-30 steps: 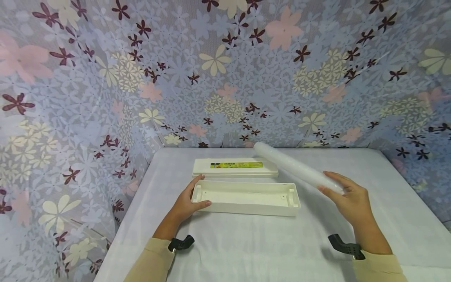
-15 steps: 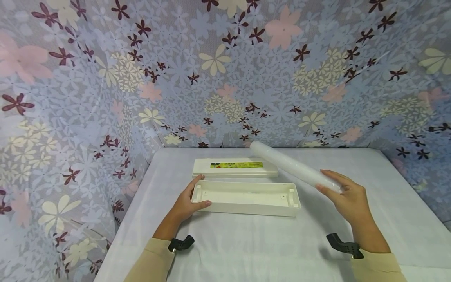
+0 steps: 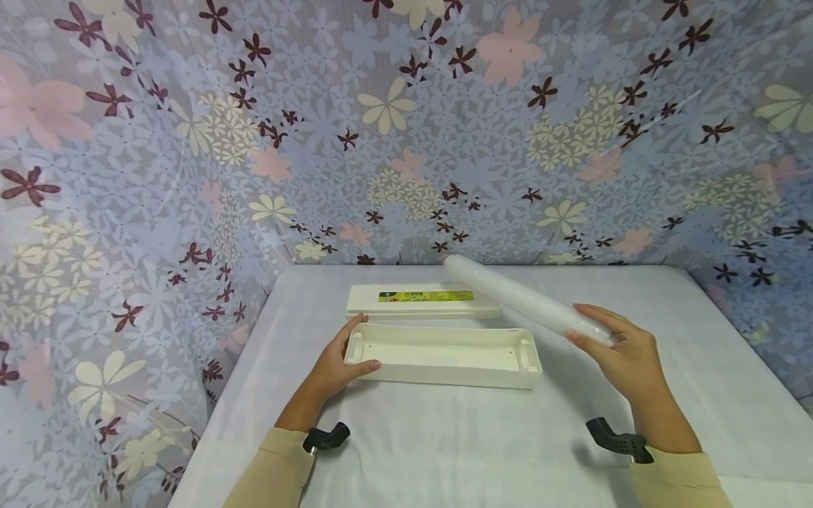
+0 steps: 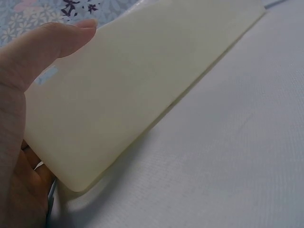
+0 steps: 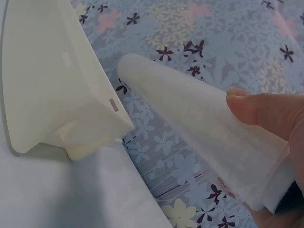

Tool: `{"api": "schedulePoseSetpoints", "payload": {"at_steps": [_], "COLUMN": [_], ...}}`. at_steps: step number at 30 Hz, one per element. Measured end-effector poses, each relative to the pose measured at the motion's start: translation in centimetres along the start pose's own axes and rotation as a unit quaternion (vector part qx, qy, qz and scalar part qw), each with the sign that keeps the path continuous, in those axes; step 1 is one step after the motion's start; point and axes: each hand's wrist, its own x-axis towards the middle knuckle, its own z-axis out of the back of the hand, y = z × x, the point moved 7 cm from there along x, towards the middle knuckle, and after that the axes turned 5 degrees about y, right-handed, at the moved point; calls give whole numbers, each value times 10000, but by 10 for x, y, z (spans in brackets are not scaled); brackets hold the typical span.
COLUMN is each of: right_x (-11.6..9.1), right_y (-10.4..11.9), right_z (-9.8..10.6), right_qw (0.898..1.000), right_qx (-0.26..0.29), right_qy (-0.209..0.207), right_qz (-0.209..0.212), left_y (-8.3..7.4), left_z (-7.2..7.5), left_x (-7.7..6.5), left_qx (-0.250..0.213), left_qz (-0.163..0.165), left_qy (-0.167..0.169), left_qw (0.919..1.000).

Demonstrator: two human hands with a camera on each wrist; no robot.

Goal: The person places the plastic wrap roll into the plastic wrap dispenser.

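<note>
My left hand (image 3: 333, 360) grips the left end of a long cream plastic box (image 3: 444, 375), thumb on the near wall and fingers round the far side. The box is open at the top, with small fittings at both ends and nothing lying in it. In the left wrist view, the thumb presses on the smooth outer wall of the box (image 4: 133, 90). My right hand (image 3: 629, 356) holds a white, translucent roll of cling film (image 3: 524, 295) by its near end. Raised and slanting, the roll points back and left, its far end over the table's back edge.
Behind the box lies a matching cream lid (image 3: 422, 312) with a yellow-green label (image 3: 425, 297). A white cloth covers the table (image 3: 444, 451). Flower-patterned fabric (image 3: 406, 141) hangs behind and along the sides. Both wrists carry black mounts (image 3: 619, 439).
My right hand has shifted slightly left with the cling film roll, bringing its far end nearer the lid. My left hand and the box stay where they were.
</note>
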Motion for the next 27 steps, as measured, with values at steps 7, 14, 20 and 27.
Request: {"api": "schedulePoseSetpoints", "payload": {"at_steps": [7, 14, 20, 27], "right_x": [0, 1, 2, 6], "right_y": [3, 6, 7, 7], "right_z": [-2, -3, -3, -6], "right_qw": [9999, 9997, 9996, 9994], "right_qx": [-19, 58, 126, 138], "right_qy": [-27, 20, 86, 125], "right_qz": [151, 227, 225, 292], "left_y": [0, 0, 0, 1], "left_z": [0, 0, -2, 0], "left_x": [0, 0, 1, 0], "left_qx": [83, 160, 104, 200], "left_qz": [-18, 7, -7, 44], "left_qy": [-26, -28, -36, -135], "left_qw": [10000, 9999, 9999, 9997]}}
